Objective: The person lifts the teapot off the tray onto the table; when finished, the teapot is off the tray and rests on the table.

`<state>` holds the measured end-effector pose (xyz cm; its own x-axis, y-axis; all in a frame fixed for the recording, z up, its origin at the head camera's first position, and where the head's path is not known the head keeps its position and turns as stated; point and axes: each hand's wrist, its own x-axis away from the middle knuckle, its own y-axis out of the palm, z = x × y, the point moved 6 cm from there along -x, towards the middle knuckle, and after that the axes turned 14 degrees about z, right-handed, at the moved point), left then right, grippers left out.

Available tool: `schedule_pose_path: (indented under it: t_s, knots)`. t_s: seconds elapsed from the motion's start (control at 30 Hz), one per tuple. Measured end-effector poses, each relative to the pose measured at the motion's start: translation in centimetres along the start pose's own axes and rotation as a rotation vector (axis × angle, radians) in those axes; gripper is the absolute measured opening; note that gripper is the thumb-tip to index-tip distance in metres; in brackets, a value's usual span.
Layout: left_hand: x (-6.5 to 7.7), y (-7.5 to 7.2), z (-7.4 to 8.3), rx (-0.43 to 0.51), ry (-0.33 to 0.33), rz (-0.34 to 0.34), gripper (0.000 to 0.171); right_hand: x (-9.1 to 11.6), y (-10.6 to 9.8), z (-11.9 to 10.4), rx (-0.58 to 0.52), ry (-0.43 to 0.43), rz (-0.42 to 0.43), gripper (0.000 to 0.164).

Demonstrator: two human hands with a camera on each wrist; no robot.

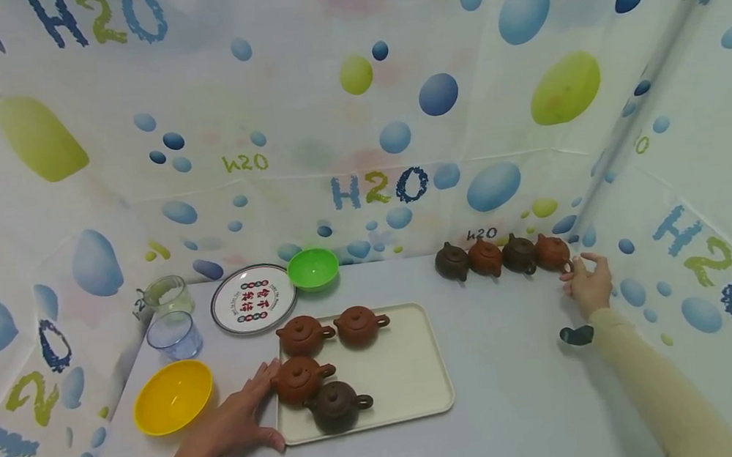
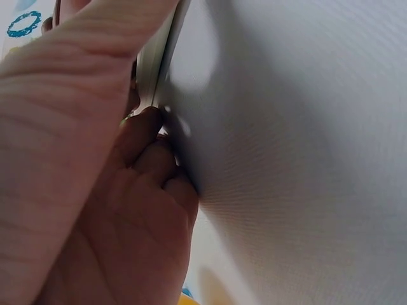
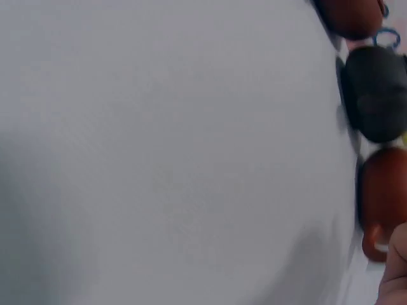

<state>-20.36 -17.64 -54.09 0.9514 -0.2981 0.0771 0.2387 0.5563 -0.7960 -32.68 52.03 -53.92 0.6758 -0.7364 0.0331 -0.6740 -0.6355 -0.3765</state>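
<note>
In the head view my left hand (image 1: 242,421) rests against the left edge of the cream tray (image 1: 400,376), fingers along its side and thumb by the near corner. On the tray stand two reddish-brown teapots at the back, another reddish-brown teapot (image 1: 301,380) near my fingertips, and a dark brown teapot (image 1: 337,406) in front. Far to the right, my right hand (image 1: 590,286) has thumb and fingertips at the handle of a reddish-brown teapot (image 1: 550,251), the rightmost in a row along the back. The right wrist view shows a fingertip over that handle.
Left in the row stand a dark teapot (image 1: 451,261), a reddish one (image 1: 485,257) and another dark one (image 1: 518,253). On the left are a yellow bowl (image 1: 173,398), a blue glass (image 1: 174,337), a clear glass cup (image 1: 169,295), a printed plate (image 1: 253,298) and a green bowl (image 1: 313,269).
</note>
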Motion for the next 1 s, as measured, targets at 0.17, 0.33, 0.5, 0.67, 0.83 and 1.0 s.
schedule_pose_path:
  t_s: [0.17,0.33,0.5,0.67,0.83,1.0]
  knots:
    - [-0.1,0.0,-0.2,-0.007,-0.001,0.001,0.141,2.3,1.3,-0.8,-0.041,-0.099,-0.061,0.051]
    - [-0.2,-0.1,-0.2,-0.005,-0.007,-0.001,0.141,4.3,2.8,-1.6,-0.103,-0.166,-0.101,0.043]
    - [-0.2,0.0,0.1,-0.001,-0.009,-0.009,0.141,6.4,3.8,-2.1,-0.108,-0.174,-0.152,0.042]
    - [-0.2,0.0,0.1,-0.001,-0.007,-0.008,0.141,8.4,5.0,-2.7,-0.085,-0.168,-0.240,0.047]
    - [-0.1,-0.1,0.2,-0.008,0.006,0.001,0.140,10.4,6.4,-3.1,-0.053,-0.145,-0.316,0.049]
    - [-0.1,-0.1,0.2,-0.008,0.009,0.000,0.141,12.5,8.1,-3.4,-0.052,-0.136,-0.374,0.047]
